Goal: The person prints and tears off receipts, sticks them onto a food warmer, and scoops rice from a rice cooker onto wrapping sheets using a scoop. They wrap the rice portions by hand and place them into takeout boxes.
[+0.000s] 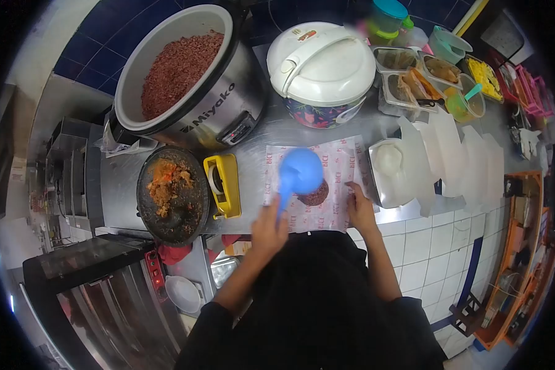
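Note:
My left hand (270, 229) is wrapped round the handle of a blue plastic scoop (301, 169). The scoop's round head is over the printed wrapping paper (277, 161) and partly covers a mound of reddish-brown rice (316, 196) lying on it. At the paper's right edge, my right hand (360, 208) rests with its fingers apart, touching the sheet. Further left, a big rice cooker (228, 102) stands without a lid, full of the same reddish rice (182, 71). Behind the paper is a white-lidded rice cooker (320, 65), closed.
Left of the paper are a yellow tape dispenser (229, 185) and a dark stone mortar (148, 213) with orange-red paste. On the right stand a white-lined container (385, 176), folded white boxes (456, 163) and several food tubs (407, 86). The steel counter's front edge runs near my body.

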The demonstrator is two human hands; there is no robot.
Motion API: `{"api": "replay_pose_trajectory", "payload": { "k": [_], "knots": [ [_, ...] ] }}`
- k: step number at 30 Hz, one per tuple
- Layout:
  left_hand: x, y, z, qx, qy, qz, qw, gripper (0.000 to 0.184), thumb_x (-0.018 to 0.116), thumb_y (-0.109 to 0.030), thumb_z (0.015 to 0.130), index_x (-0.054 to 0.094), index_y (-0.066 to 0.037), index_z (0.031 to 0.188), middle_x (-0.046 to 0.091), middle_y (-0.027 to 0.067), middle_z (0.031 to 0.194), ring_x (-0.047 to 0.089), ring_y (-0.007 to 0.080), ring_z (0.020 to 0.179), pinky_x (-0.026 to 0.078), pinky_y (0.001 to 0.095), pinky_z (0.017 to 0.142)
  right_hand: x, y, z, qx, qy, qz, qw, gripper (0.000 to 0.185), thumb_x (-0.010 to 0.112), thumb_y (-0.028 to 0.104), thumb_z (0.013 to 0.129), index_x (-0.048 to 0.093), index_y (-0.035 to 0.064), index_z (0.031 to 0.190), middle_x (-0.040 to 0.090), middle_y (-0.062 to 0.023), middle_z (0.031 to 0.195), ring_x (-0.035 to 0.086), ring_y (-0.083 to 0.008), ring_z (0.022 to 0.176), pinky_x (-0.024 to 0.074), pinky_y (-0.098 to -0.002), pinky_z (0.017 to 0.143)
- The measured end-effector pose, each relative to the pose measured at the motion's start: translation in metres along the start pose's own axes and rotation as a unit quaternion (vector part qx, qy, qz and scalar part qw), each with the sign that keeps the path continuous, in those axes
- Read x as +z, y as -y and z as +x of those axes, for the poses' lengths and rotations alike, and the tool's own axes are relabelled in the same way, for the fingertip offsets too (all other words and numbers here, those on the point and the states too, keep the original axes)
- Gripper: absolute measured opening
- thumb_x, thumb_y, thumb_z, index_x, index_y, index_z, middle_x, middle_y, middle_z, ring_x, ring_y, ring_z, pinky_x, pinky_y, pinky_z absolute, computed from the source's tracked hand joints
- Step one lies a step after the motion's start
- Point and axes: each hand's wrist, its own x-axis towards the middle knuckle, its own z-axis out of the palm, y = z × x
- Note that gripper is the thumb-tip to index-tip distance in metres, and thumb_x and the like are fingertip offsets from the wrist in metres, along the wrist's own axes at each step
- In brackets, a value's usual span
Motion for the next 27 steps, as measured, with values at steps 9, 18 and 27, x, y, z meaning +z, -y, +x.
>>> {"api": "replay_pose_trajectory", "payload": {
  "k": [9,18,27],
  "knots": [
    [-0.189,0.007,0.24,-0.027,-0.244,0.266,0.932,0.054,0.066,-0.031,0.101,0.056,0.0,0.144,0.065,0.0251,0.124,0.064,0.0394,0.108,0.047,0.0463,0.096,-0.025,-0.008,-0.003,-0.187,0.099,-0.355,0.911,0.044,0.061,0.011,0.09,0.064,0.0175,0.134,0.06,-0.0173,0.138,0.068,-0.037,0.11,0.0586,-0.0459,0.089],
    [-0.04,-0.03,0.033,0.03,0.115,-0.064,0.991,0.041,0.078,-0.028,0.086,0.068,-0.007,0.119,0.071,0.0116,0.103,0.066,0.0304,0.097,0.047,0.0455,0.087,0.0,0.0,-0.007,-0.41,-0.015,-0.414,0.813,0.017,0.068,0.024,0.087,0.077,0.0179,0.1,0.064,-0.0083,0.132,0.055,-0.0277,0.13,0.0314,-0.0592,0.12],
    [0.009,0.014,-0.056,-0.011,0.166,0.108,0.98,0.031,0.077,-0.026,0.083,0.069,-0.009,0.108,0.065,0.0034,0.115,0.058,0.0252,0.113,0.035,0.0551,0.109,0.08,0.048,-0.051,-0.429,-0.017,-0.341,0.836,0.017,0.068,0.026,0.086,0.071,0.0193,0.102,0.066,0.0018,0.101,0.06,-0.023,0.118,0.0306,-0.0667,0.116]
  ]
}}
